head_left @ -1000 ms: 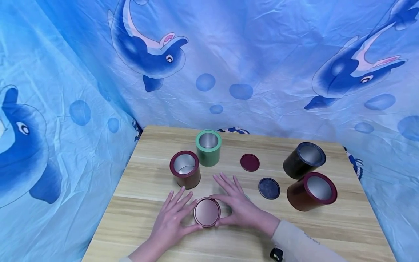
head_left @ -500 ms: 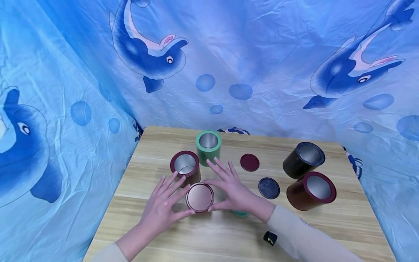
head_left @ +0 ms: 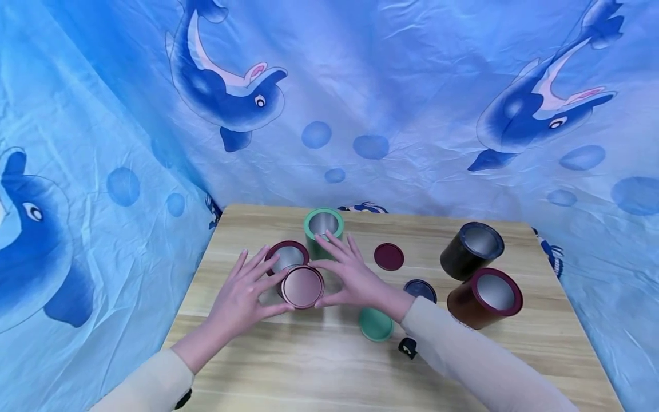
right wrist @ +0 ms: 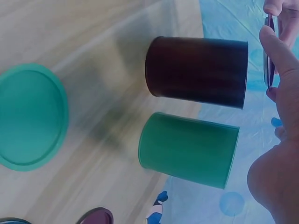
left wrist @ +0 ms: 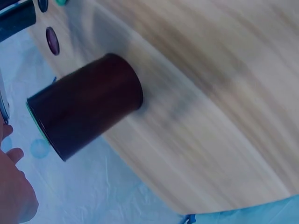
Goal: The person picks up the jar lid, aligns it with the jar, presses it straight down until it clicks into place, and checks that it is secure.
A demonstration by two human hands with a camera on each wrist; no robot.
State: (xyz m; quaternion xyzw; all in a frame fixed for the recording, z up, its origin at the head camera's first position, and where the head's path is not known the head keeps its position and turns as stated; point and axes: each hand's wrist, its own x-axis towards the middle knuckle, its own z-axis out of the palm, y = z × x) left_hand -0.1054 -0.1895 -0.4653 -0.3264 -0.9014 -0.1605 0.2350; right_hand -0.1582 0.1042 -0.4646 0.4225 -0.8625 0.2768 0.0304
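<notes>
Here the maroon lid (head_left: 302, 286) hangs in the air just over the open maroon can (head_left: 286, 258), pinched at its rim between the left hand (head_left: 238, 293) and right hand (head_left: 351, 278), fingers spread. Behind that can stands the green can (head_left: 322, 227); the green lid (head_left: 376, 324) lies right of it.

No text, label, brand or number can be read on the tins (head_left: 472, 293), the lids (head_left: 388, 256) or the blue dolphin cloth (head_left: 360, 103).
</notes>
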